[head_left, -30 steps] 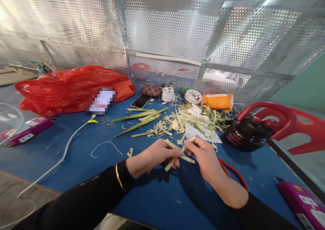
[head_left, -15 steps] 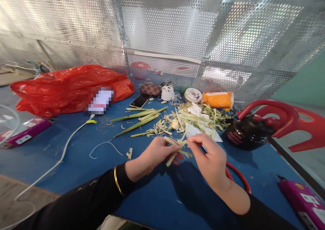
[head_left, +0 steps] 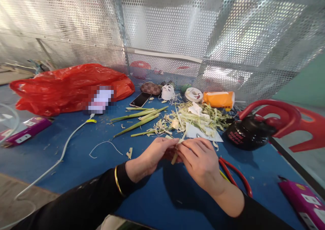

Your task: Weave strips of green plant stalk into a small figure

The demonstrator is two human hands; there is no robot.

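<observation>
Both hands meet over the blue table [head_left: 83,169], fingertips together. My left hand [head_left: 153,155] is closed around pale green plant strips [head_left: 174,159], one end poking out below the fingers. My right hand [head_left: 201,162] pinches the same strips from the other side, its fingers covering most of them. Just beyond lie several long green leaf stalks [head_left: 141,124] and a heap of shredded peelings [head_left: 215,116]. Behind my right wrist, a tool with curved red handles [head_left: 242,176] is partly hidden.
A black kettle-shaped container [head_left: 246,135] with a red handle stands at right. Behind the heap are a tape roll [head_left: 193,94] and an orange packet [head_left: 218,99]. A red plastic bag [head_left: 71,88], phone [head_left: 140,100], white cable [head_left: 67,145] and purple power strips [head_left: 26,132] lie around.
My right hand has moved left and turned palm down, closing in against my left hand. The strips, visible between the hands before, are now mostly covered.
</observation>
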